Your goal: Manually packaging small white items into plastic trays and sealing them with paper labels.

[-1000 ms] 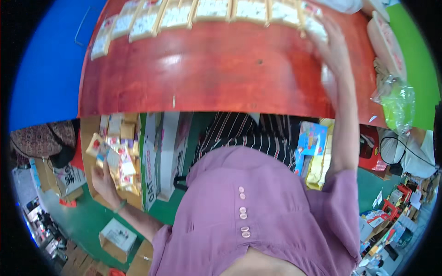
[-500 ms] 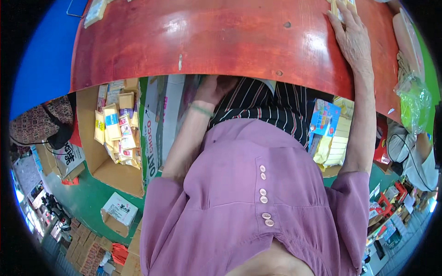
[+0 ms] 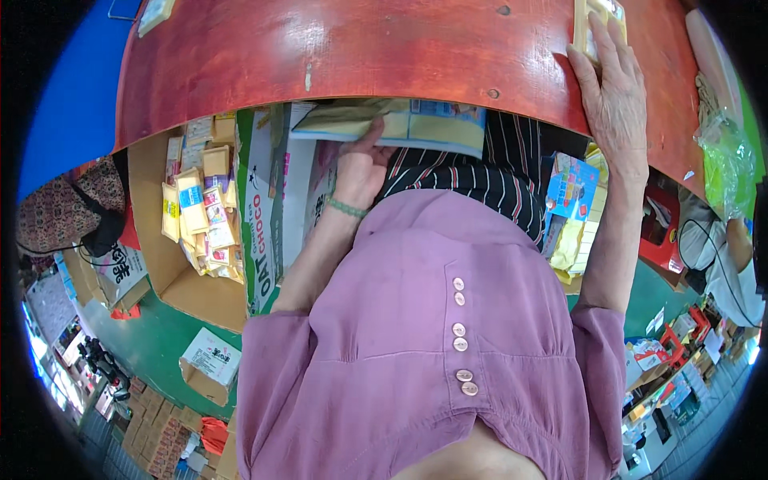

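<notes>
My left hand [image 3: 362, 172], with a green bead bracelet at the wrist, is closed on a flat yellow-and-blue printed piece [image 3: 444, 128]. Thumb on top, it holds the piece over my lap, just beneath the near edge of the red table [image 3: 344, 56]. Whether the piece is a folded box or a bag I cannot tell. At the far right of the table my right hand [image 3: 614, 104] lies flat with fingers apart. Its fingertips rest on a pale yellow packet [image 3: 586, 36], partly covering it.
Left of my lap stands an open carton [image 3: 200, 300] of small yellow packets [image 3: 196, 212]. A green-and-white carton [image 3: 260, 216] adjoins it. On my right are a blue printed box [image 3: 570, 188] and yellow packs. Another packet [image 3: 156, 14] lies at the table's far left.
My left hand has drawn the flat yellow-and-blue piece into view from under the table edge. My right hand stays at the packet, which shows more now as the view has shifted slightly.
</notes>
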`<act>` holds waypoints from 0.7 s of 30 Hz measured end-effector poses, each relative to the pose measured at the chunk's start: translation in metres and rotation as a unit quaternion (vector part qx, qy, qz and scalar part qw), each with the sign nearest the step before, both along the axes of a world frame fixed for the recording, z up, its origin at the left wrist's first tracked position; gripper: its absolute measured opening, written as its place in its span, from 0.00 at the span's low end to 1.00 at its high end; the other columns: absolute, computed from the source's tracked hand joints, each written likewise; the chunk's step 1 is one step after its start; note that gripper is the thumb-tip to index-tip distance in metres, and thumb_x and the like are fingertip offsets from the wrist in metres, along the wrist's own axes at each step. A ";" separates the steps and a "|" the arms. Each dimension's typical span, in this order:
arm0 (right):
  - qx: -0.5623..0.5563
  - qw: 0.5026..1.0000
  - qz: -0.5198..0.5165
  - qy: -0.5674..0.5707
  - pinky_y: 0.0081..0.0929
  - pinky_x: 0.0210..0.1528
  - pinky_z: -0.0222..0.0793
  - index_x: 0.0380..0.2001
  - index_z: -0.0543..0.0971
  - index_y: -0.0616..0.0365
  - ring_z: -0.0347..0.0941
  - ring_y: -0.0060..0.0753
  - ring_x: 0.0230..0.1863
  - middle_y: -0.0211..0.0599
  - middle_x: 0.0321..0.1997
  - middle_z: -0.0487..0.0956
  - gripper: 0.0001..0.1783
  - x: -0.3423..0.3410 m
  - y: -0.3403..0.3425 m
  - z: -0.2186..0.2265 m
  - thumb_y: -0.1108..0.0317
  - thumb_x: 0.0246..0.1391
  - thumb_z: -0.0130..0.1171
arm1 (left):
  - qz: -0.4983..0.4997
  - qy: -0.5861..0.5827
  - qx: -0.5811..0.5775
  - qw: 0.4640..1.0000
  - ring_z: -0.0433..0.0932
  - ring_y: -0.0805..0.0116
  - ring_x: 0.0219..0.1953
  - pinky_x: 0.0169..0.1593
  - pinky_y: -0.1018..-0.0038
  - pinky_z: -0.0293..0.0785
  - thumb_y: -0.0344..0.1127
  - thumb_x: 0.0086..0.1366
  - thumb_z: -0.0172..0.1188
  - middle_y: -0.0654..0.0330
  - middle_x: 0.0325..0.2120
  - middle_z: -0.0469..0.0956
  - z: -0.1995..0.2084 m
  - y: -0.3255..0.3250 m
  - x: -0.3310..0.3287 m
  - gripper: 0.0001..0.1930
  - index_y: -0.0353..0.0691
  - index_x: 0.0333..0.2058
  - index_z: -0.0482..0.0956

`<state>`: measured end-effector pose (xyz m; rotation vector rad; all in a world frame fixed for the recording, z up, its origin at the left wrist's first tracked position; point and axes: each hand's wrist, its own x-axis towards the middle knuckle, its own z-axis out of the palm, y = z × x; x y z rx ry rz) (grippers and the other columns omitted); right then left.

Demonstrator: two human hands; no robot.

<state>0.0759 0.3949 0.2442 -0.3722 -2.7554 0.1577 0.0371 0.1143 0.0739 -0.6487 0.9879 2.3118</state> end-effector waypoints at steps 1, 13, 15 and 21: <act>0.036 0.999 0.015 0.020 0.38 0.64 0.54 0.56 0.71 0.56 0.58 0.47 0.65 0.53 0.64 0.62 0.26 0.000 0.002 -0.005 0.58 0.56 0.57 | 0.003 0.020 0.007 1.000 0.75 0.62 0.47 0.50 0.62 0.73 0.24 0.60 0.58 0.58 0.46 0.74 0.005 -0.006 0.006 0.17 0.39 0.49 0.71; -0.460 0.878 0.070 -0.113 0.32 0.49 0.68 0.42 0.77 0.63 0.73 0.44 0.45 0.46 0.46 0.77 0.15 0.057 -0.088 -0.060 0.73 0.48 0.61 | -0.078 -0.034 0.086 0.993 0.71 0.61 0.53 0.60 0.61 0.64 0.22 0.59 0.54 0.53 0.49 0.73 0.020 -0.050 0.035 0.19 0.31 0.51 0.68; -0.376 0.914 0.112 -0.105 0.36 0.54 0.65 0.48 0.73 0.62 0.69 0.47 0.51 0.49 0.51 0.73 0.21 0.046 -0.088 -0.083 0.67 0.50 0.60 | -0.079 -0.061 0.092 0.991 0.71 0.60 0.53 0.60 0.61 0.64 0.21 0.58 0.54 0.51 0.48 0.72 0.004 -0.054 0.035 0.19 0.30 0.50 0.68; -0.269 0.892 0.160 -0.326 0.45 0.68 0.47 0.66 0.51 0.51 0.47 0.57 0.69 0.54 0.69 0.49 0.40 0.049 -0.099 -0.111 0.47 0.56 0.51 | -0.059 -0.098 0.124 0.986 0.72 0.59 0.52 0.59 0.62 0.66 0.18 0.55 0.53 0.50 0.46 0.74 0.009 -0.044 0.026 0.19 0.27 0.47 0.68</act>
